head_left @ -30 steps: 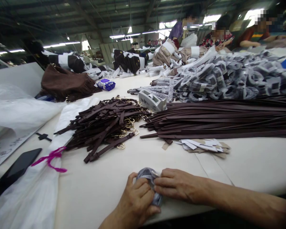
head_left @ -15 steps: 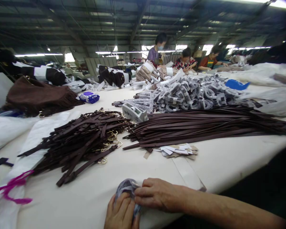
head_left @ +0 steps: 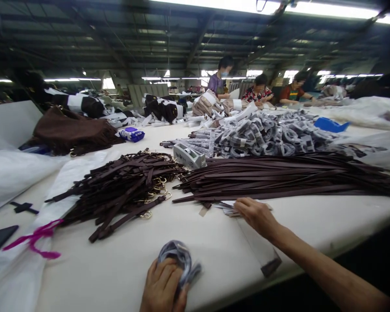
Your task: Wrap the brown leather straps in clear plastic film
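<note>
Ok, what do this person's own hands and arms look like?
Both hands are ungloved: the left hand and the right hand. The right forearm is bare where it shows, with no sleeve, watch or bracelet visible. The left forearm is out of frame.

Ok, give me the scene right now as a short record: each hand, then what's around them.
Left hand: gripping the coil
Coil: grey, on the table, a blurred end sticking out at its right
Right hand: fingers at the cards, grip unclear
Cards: loose pile, partly hidden by the hand
Long straps: dark brown, just beyond the cards
Short straps: heaped left of the long ones, gold rings showing
Dispenser: behind the straps
Coil pile: beyond the long straps
</note>
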`<state>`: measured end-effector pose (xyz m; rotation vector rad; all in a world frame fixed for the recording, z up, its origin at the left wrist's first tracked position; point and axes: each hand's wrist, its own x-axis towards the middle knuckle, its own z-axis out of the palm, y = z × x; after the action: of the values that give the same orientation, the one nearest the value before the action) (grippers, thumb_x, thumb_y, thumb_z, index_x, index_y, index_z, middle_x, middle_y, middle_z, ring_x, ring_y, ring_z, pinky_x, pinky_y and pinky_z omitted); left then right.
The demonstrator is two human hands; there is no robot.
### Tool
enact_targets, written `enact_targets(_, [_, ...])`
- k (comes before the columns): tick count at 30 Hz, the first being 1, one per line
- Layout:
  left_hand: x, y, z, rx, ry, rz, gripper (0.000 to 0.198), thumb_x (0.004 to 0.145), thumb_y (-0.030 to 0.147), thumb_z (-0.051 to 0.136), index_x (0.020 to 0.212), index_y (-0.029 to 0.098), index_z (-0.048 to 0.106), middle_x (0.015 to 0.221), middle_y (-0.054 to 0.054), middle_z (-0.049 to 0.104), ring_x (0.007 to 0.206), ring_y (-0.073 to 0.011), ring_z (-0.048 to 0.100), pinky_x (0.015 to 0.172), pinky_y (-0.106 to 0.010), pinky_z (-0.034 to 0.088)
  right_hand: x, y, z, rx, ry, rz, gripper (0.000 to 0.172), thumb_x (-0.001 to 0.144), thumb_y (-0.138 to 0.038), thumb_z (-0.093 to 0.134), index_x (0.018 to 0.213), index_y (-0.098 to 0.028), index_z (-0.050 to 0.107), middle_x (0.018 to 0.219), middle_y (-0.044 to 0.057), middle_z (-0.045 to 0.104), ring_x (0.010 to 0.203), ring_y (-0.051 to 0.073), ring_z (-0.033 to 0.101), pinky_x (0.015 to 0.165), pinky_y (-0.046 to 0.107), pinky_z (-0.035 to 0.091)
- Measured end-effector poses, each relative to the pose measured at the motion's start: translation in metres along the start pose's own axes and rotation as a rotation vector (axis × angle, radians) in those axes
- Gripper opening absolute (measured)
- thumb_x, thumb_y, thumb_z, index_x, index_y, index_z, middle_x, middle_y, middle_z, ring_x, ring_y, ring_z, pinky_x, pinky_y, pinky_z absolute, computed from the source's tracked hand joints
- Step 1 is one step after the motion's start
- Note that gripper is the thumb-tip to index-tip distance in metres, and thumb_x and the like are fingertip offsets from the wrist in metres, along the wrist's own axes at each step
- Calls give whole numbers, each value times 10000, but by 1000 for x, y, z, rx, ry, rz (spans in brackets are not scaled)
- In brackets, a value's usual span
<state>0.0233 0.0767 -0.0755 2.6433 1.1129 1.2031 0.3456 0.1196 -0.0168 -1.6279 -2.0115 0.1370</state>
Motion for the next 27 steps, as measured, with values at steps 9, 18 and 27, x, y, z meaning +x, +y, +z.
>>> enact_targets(9, [18, 0, -23, -339, 38, -460, 149, 799, 290, 554, 868, 182, 630, 917, -67, 639, 910, -224, 578, 830, -330, 456, -24, -35, -6, 847, 8, 536, 318, 800, -475, 568, 773, -164, 505, 518, -27, 551, 434, 103, 494, 427, 219, 420])
enact_targets(18, [48, 3, -51, -1354, 503, -1243, 264, 689, 313, 708, 856, 111, 676, 842, -61, 677, 831, -171, 612, 753, -247, 475, -38, -95, 24, 1232, -76, 606, 270, 753, -405, 659, 734, -182, 507, 552, -20, 581, 498, 107, 525, 490, 212, 422])
enact_targets(27, [47, -3, -59, -1388, 613, -1227, 176, 687, 230, 714, 805, 102, 687, 789, -54, 689, 766, -140, 623, 685, -207, 479, -17, -103, 21, 394, -140, -121, 104, 843, -250, 544, 827, -217, 642, 833, 54, 607, 770, 177, 564, 663, 271, 460])
